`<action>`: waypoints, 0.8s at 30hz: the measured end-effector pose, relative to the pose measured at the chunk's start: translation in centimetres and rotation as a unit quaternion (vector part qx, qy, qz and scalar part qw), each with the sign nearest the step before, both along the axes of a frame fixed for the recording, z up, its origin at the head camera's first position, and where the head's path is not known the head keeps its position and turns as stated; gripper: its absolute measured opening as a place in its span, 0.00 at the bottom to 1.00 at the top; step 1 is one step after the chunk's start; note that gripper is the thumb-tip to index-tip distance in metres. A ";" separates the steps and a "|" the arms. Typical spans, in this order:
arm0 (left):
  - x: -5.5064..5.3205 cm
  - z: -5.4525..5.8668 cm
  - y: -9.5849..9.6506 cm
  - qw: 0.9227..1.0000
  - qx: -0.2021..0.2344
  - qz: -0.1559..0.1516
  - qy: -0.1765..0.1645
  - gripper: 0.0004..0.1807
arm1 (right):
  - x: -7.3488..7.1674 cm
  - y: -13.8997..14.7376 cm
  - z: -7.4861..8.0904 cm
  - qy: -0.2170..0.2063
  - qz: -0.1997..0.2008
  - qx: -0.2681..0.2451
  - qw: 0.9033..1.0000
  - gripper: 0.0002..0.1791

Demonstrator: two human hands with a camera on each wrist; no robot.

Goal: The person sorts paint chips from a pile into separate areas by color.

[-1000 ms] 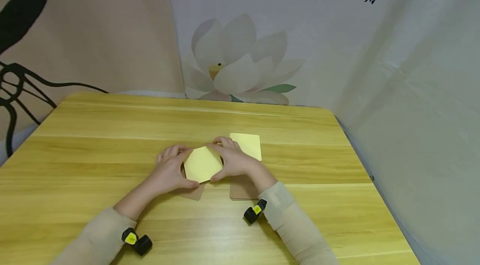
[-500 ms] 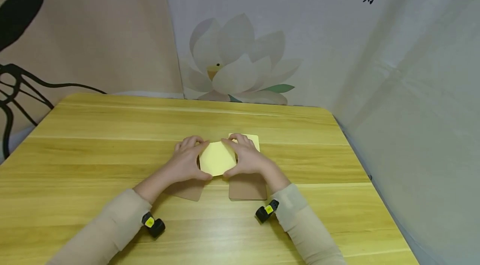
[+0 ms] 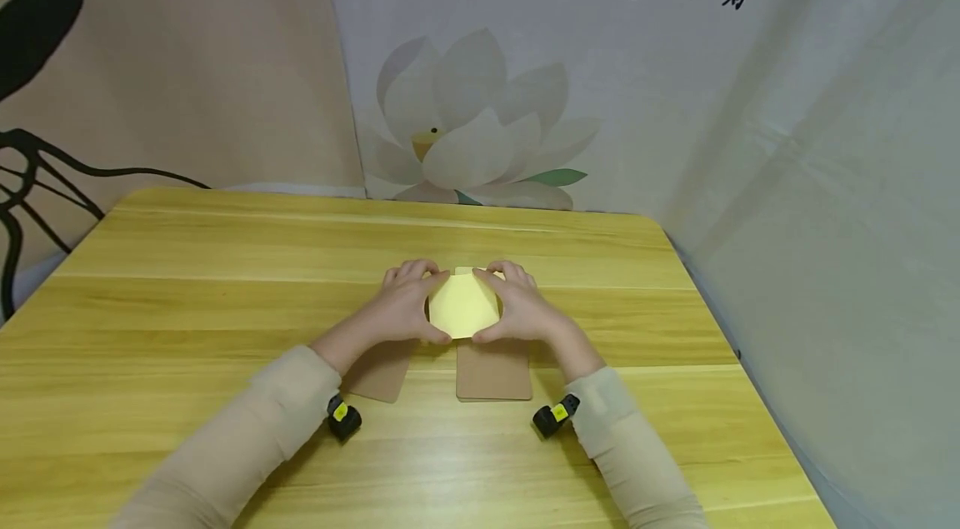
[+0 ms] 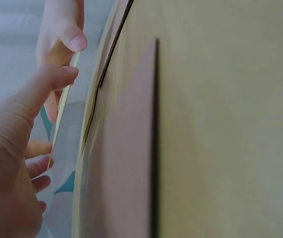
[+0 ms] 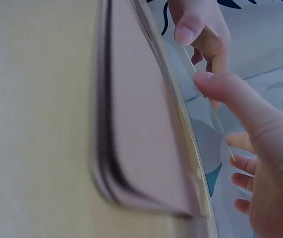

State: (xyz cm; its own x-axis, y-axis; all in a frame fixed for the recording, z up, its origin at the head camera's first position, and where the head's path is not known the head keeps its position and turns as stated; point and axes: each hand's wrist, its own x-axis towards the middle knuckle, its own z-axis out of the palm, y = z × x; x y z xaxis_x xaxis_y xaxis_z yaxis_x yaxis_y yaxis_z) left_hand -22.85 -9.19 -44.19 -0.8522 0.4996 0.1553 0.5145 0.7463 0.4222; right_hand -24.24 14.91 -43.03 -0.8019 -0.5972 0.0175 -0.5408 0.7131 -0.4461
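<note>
A thin yellow card (image 3: 463,311) is held off the table between both hands, seen nearly edge-on in the wrist views. My left hand (image 3: 405,306) pinches its left side, thumb at the near edge and fingers at the far edge. On the opposite side my right hand (image 3: 525,308) grips it in the same way. Behind it, a second pale yellow card (image 3: 464,270) on the table shows only a strip; the rest is hidden. Nearer lie a tilted brown card (image 3: 384,375), partly under my left wrist, and a straighter brown card stack (image 3: 493,372) with rounded corners.
The wooden table (image 3: 225,296) reaches back to a curtain (image 3: 480,96) printed with a lotus flower. Small black cameras are strapped at the left cuff (image 3: 343,419) and the right cuff (image 3: 553,419).
Both hands have carried the yellow card rightward and slightly away, from above the tilted brown card to in front of the second yellow card, which is now mostly covered.
</note>
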 end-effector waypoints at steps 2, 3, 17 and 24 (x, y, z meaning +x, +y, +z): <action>-0.5 -0.1 0.4 1.000 -0.002 -0.003 -0.002 0.58 | -0.2 0.4 0.2 -0.004 -0.005 0.000 1.000 0.58; -0.7 -0.1 0.7 1.000 -0.004 -0.005 -0.003 0.58 | -0.3 0.6 0.2 -0.005 -0.006 0.001 1.000 0.58; -3.6 0.4 3.0 0.999 -0.019 -0.029 -0.037 0.57 | -2.4 3.1 0.4 -0.029 -0.021 0.014 0.999 0.57; -4.4 -0.1 3.4 0.998 -0.027 -0.035 -0.054 0.57 | -3.0 3.4 -0.5 -0.030 -0.026 0.022 0.999 0.58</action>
State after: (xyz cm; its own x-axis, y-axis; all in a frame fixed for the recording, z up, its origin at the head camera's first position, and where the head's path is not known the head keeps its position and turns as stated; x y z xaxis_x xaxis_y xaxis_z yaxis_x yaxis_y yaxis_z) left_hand -27.21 -5.77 -44.26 -0.8247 0.5644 0.0362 0.5209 0.7331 0.4372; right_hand -27.19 18.31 -43.55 -0.8302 -0.5545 -0.0566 -0.4764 0.7586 -0.4445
